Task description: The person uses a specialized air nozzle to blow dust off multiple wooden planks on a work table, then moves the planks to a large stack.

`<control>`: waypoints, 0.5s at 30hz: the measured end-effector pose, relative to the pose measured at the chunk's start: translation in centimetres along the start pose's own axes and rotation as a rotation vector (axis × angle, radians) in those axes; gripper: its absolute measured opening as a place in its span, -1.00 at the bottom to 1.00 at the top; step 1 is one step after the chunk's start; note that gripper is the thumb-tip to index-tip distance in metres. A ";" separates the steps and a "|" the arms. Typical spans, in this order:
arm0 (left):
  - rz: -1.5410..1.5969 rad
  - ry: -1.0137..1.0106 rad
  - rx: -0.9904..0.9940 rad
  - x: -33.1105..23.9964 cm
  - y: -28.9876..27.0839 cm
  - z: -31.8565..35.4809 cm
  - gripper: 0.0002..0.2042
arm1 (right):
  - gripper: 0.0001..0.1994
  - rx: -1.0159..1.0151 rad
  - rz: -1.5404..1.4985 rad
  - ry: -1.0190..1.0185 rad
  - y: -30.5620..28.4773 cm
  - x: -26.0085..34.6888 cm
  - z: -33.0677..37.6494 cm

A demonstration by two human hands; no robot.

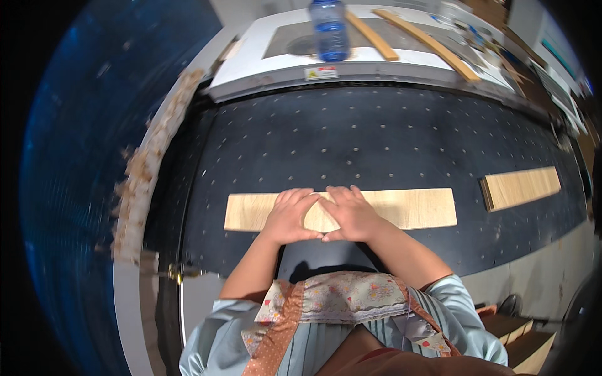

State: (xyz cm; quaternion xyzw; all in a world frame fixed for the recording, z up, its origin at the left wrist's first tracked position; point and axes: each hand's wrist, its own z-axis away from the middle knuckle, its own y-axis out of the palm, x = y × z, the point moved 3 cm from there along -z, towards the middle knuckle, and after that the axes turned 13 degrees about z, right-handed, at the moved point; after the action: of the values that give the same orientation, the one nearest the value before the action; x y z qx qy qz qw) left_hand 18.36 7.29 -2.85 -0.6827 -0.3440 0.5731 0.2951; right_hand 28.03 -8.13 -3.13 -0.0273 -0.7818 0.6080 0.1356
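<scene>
The plank (414,208) is probably fairly light, stiff and not fragile, its smooth-looking face perhaps slightly slippery; its long edges near the middle seem the best place to take hold. It appears to lie flat near the front of the black table (351,131), running lengthwise along it. The left hand (290,219) and right hand (352,216) are partly spread, fingers over the plank's far edge, thumbs at its near edge, gripping across the width; how firmly cannot be told. The plank looks pale, long, narrow and faintly grained.
</scene>
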 end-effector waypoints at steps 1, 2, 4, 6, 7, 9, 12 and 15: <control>-0.005 0.009 -0.013 -0.1 -0.1 0.1 -0.12 | -0.15 0.014 0.002 0.009 0.0 0.1 0.0; 0.002 0.028 -0.021 -0.1 -0.1 -0.1 -0.12 | -0.13 0.059 0.006 0.026 -0.1 -0.1 0.0; 0.004 0.062 -0.039 0.1 0.2 -0.2 -0.13 | -0.13 0.061 0.014 0.024 -0.1 -0.2 0.2; -0.011 0.058 -0.048 0.3 0.2 0.1 -0.13 | -0.11 0.099 0.016 0.040 -0.4 0.1 0.1; -0.015 0.063 -0.042 0.2 0.3 0.1 -0.13 | -0.10 0.111 0.019 0.042 -0.4 0.1 0.1; -0.023 0.060 -0.052 0.1 0.1 -0.1 -0.13 | -0.09 0.132 0.026 0.053 -0.5 0.1 0.0; -0.036 0.067 -0.043 0.1 0.0 -0.2 -0.13 | -0.08 0.134 0.021 0.054 -0.5 0.1 -0.2; -0.026 0.071 -0.061 0.3 0.1 0.0 -0.14 | -0.09 0.126 0.001 0.053 0.2 -0.2 -0.2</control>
State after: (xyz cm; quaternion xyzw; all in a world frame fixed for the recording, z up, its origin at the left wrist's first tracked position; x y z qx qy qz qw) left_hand 18.38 7.46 -3.09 -0.7069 -0.3593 0.5339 0.2936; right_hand 28.21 -7.96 -3.28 -0.0353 -0.7380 0.6553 0.1572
